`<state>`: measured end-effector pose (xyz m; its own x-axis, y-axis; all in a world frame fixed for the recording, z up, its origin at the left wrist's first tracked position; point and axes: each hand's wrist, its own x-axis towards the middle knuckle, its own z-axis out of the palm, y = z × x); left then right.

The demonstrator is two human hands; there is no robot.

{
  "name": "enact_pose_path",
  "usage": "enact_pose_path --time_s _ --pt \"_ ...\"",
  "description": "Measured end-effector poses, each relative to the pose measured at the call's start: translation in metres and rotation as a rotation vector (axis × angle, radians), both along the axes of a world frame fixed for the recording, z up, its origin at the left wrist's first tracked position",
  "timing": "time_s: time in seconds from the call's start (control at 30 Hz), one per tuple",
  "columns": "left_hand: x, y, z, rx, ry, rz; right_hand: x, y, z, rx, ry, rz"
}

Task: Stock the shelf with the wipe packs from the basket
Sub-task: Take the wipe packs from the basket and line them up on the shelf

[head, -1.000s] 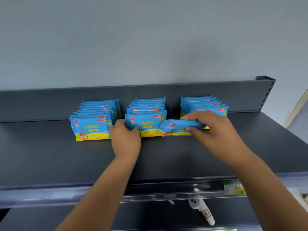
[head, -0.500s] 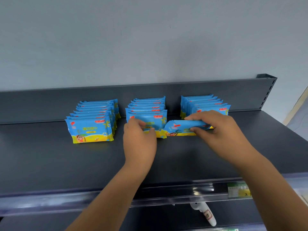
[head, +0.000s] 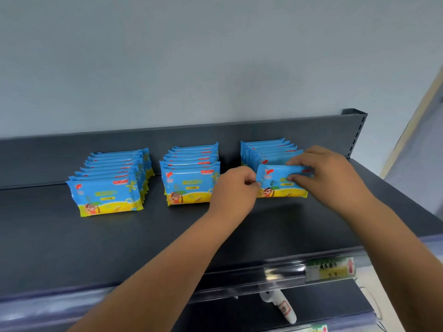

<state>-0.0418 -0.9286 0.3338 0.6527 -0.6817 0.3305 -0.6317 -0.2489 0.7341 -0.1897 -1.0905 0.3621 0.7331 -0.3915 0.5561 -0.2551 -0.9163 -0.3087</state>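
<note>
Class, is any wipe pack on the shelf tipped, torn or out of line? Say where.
Nothing stands out. All three rows of wipe packs stand upright on the shelf, none torn or fallen. Only the front right pack is unsettled: the left hand pinches its edge, the right hand grips its top.

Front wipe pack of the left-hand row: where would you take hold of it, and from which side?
Probably by the top edge, coming from above: thumb on the printed face, fingers behind. The front wipe pack stands nearly upright on the shelf, the row's other packs close behind it, so the top is the free part.
</note>
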Motion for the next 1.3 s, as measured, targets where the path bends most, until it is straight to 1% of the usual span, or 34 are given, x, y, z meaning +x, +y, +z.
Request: enact_pose_path --time_s 0.17,0.23,0.4,0.47,0.6,0.7,0.77,0.87,0.93,1.0,1.03,1.13,1.3 --pt "-0.004 -0.024 -0.003 0.074 0.089 0.006 0.007 -0.020 0.000 -0.023 0.106 -0.110" --pt "-0.001 -0.028 -0.001 0.092 0.172 0.001 0.012 -0.024 0.000 -0.047 0.135 -0.135" --pt "0.012 -0.027 0.005 0.097 0.323 -0.008 0.022 -0.032 -0.005 -0.054 0.103 -0.175" --pt "0.011 -0.025 0.005 0.098 0.327 -0.022 0.025 -0.032 -0.009 -0.073 0.072 -0.178" --pt "0.003 -0.022 0.007 0.156 0.218 -0.041 0.025 -0.027 -0.007 -0.100 0.095 -0.227" --pt "-0.008 -0.013 0.008 0.201 0.009 0.067 0.022 -0.015 -0.003 -0.047 0.117 -0.259" --pt "-0.019 -0.003 0.012 0.186 -0.135 0.137 0.018 0.003 -0.001 0.008 0.043 -0.266" --pt "-0.030 0.019 0.022 0.163 -0.347 0.257 0.016 0.043 0.003 0.094 -0.071 -0.196" --pt "-0.024 0.039 0.026 0.112 -0.354 0.344 0.018 0.067 0.006 0.174 -0.092 -0.123" --pt "-0.014 0.065 0.025 0.100 -0.335 0.396 0.023 0.087 0.008 0.243 -0.111 -0.022" --pt "-0.009 0.079 0.022 0.105 -0.357 0.414 0.028 0.095 0.009 0.254 -0.123 0.028" --pt "0.002 0.125 0.016 0.173 -0.436 0.502 0.049 0.124 0.004 0.197 -0.099 0.163" --pt "0.005 0.199 -0.002 0.342 -0.410 0.667 0.092 0.187 -0.019 0.115 0.018 0.366"
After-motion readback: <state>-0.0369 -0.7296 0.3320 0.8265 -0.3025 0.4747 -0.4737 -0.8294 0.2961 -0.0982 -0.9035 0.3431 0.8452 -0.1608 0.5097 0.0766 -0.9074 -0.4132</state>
